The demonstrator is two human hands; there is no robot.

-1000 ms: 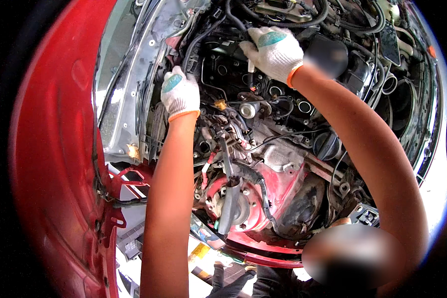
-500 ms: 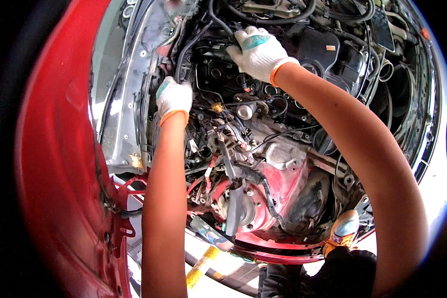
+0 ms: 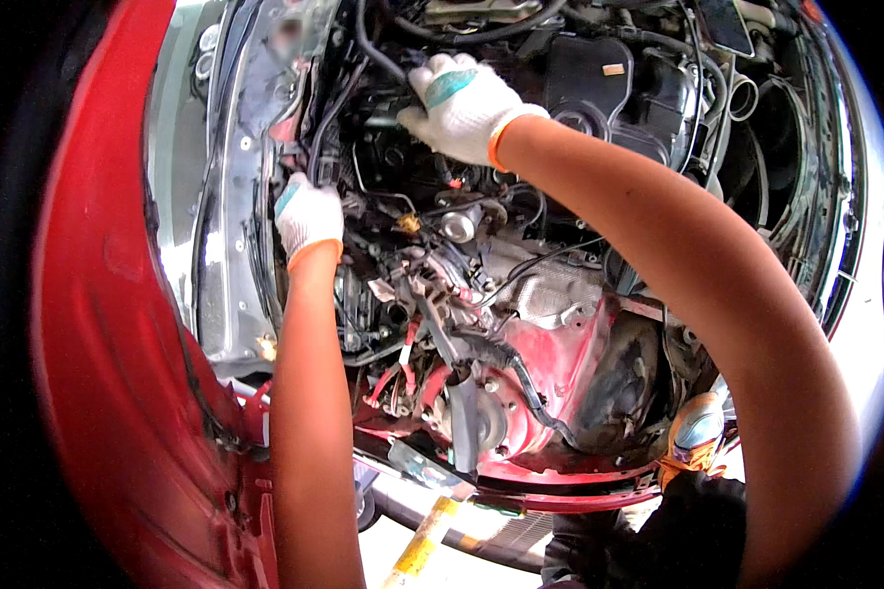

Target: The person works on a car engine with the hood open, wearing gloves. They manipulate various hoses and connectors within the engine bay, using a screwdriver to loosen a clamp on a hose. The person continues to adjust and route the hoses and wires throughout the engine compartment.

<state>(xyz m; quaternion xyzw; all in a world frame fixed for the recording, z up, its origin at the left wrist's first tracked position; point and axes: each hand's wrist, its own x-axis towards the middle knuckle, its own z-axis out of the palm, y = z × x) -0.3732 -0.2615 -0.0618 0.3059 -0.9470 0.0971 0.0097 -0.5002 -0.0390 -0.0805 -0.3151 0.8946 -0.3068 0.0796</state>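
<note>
I lean over a car's engine bay, both hands in white knit gloves with teal patches and orange cuffs. At the left of the engine my left hand [image 3: 309,218] is closed round a black corrugated tube [image 3: 324,135], which comes out above the fist. Farther off and to the right, my right hand [image 3: 467,106] lies over the dark engine [image 3: 388,152] with curled fingers and the thumb sticking out. A thick black hose [image 3: 375,51] runs down to its fingers; the palm side is hidden. Between my forearms sits a round silver metal part [image 3: 461,224] beside a yellowish connector [image 3: 409,224].
Loose wiring and a grey sleeve-like piece [image 3: 463,412] stand over the red body panel [image 3: 545,388]. A black cover [image 3: 584,83] lies right of my right hand. A red panel [image 3: 98,324] borders the left side. A shoe [image 3: 695,432] shows at lower right.
The whole view has shifted, so the engine bay and both hands appear farther left. Relative to the engine, my hands have moved only slightly, and both keep their closed posture.
</note>
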